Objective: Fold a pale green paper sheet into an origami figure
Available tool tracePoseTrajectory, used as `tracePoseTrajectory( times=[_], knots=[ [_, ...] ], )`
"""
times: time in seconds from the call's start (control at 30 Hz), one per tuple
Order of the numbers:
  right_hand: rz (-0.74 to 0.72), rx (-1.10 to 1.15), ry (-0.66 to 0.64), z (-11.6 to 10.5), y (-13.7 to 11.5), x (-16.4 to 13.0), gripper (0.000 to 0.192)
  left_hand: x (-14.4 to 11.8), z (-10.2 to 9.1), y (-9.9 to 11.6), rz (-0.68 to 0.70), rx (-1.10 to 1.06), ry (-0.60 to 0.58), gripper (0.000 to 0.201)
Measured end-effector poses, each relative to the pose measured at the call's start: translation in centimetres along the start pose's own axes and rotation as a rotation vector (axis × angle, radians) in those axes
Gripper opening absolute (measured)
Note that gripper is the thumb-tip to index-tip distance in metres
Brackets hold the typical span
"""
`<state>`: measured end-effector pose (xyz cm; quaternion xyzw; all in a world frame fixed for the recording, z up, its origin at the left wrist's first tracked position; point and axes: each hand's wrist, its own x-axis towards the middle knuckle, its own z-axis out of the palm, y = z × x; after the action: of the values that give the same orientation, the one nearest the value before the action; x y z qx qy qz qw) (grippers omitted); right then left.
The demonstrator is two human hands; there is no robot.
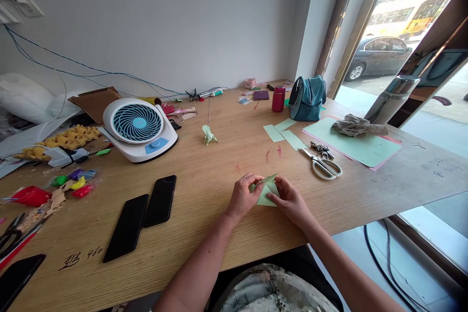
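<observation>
A light green sheet of paper (268,197), partly folded, is held between my two hands just above the table's near side. My left hand (245,195) pinches its left edge between thumb and fingers. On the other side, my right hand (290,200) grips the right edge, its thumb lying on the paper's face. One flap of the sheet stands up between the hands. Farther back lies a folded green paper figure (209,135). White-handled scissors (326,168) rest to the right, beside a bunch of keys (321,149) and several cut green paper pieces (293,140).
Two black phones (126,228) lie left of my arms, with a white-and-blue fan (141,129) behind them. Larger green sheets (365,148) carry a crumpled grey cloth (360,125) at the right. A teal bag (307,99) and a red flask (278,99) stand at the back.
</observation>
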<state>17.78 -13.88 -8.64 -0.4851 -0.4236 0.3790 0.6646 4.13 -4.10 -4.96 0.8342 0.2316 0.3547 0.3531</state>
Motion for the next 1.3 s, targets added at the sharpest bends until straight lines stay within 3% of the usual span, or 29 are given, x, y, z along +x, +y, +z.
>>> tracePoseTrajectory(
  times=[0.33, 0.93, 1.07, 1.2, 1.3],
  knots=[
    [-0.049, -0.106, -0.036, 0.0, -0.4, -0.2, 0.029, 0.2, 0.1, -0.3, -0.169, -0.155, 0.027, 0.032],
    [-0.367, -0.567, -0.006, 1.2, -1.7, -1.3, 0.024, 0.2, 0.2, -0.4, -0.257, -0.236, 0.015, 0.025],
    [-0.418, -0.623, 0.032, 2.0, -1.5, -2.1, 0.031, 0.2, 0.0, -0.5, -0.231, -0.302, -0.041, 0.025],
    [-0.386, -0.628, 0.115, 3.0, -1.8, -3.5, 0.039, 0.1, -0.1, -0.4, -0.235, -0.394, -0.138, 0.024],
    [-0.368, -0.652, 0.109, 3.5, -2.1, -4.3, 0.048, 0.1, -0.1, -0.4, -0.253, -0.446, -0.170, 0.022]
  ],
)
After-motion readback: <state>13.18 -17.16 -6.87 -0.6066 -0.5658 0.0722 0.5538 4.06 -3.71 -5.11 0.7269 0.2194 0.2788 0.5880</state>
